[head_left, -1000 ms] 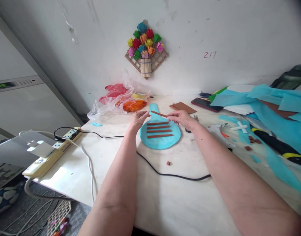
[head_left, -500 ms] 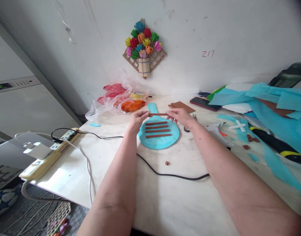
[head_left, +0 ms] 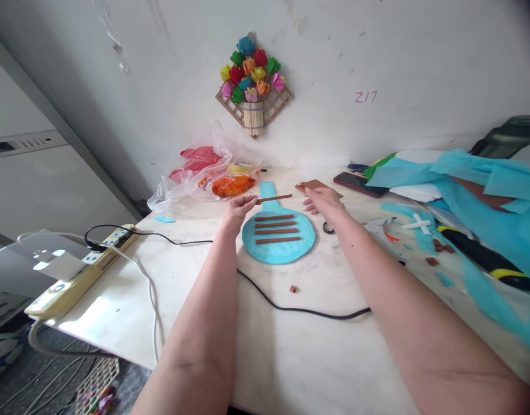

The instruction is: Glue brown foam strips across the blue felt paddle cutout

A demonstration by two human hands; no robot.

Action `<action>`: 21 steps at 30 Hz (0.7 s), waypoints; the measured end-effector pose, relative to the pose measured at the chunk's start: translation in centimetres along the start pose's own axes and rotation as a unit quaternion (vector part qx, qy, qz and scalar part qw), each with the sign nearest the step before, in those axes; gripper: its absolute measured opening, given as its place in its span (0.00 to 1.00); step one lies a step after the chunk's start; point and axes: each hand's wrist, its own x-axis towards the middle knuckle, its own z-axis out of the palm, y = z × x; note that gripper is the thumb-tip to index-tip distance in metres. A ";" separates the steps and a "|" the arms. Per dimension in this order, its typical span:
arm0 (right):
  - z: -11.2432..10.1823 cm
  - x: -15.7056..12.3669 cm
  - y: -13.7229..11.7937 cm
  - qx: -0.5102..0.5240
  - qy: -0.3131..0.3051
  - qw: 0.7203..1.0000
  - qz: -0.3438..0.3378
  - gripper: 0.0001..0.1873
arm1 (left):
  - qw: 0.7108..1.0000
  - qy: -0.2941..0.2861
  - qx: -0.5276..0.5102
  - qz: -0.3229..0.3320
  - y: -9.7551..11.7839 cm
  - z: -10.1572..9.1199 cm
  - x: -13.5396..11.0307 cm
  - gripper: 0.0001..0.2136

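Note:
My left hand point(head_left: 242, 205) pinches one end of a thin brown strip point(head_left: 275, 199), which sticks out to the right over the neck of a light-blue paddle-shaped piece point(head_left: 279, 255). Several similar brown strips point(head_left: 277, 231) lie in roughly parallel rows across the round part of that piece. To the right, my right hand point(head_left: 323, 202) is apart from the strip, its fingers spread and nothing seen in them. Behind its fingertips lies a flat brown sheet point(head_left: 312, 185), partly covered by the hand. A dark scissor handle point(head_left: 329, 228) shows just below the right wrist.
A black cable point(head_left: 303, 311) crosses the table near a small brown scrap point(head_left: 293, 289). At left is a power strip point(head_left: 85, 271). Plastic bags point(head_left: 204, 173) lie at the back. A phone point(head_left: 360, 183), glue gun point(head_left: 381, 233) and blue sheets point(head_left: 498, 202) crowd the right.
My right hand has let go of the strip's right end and moved right, its fingers opening. The strip stays in my left hand, its free end now tilted slightly up.

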 end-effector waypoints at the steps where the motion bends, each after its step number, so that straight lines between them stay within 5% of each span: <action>1: 0.5 -0.3 -0.4 0.020 -0.037 0.999 0.026 0.14 | 1.000 -0.012 0.002 0.000 0.0 0.0 0.0 0.14; 3: 1.1 -0.8 -1.1 0.063 -0.097 0.992 0.057 0.10 | 0.999 -0.033 0.004 0.001 0.1 -0.1 0.1 0.15; 11: 1.3 0.2 -1.3 0.186 -0.154 0.968 0.074 0.05 | 0.998 -0.032 -0.013 -0.052 0.3 0.2 0.5 0.17; 21: 3.0 0.4 0.2 0.083 -0.044 0.995 0.018 0.03 | 0.996 -0.032 -0.024 -0.079 -2.8 -0.4 0.8 0.20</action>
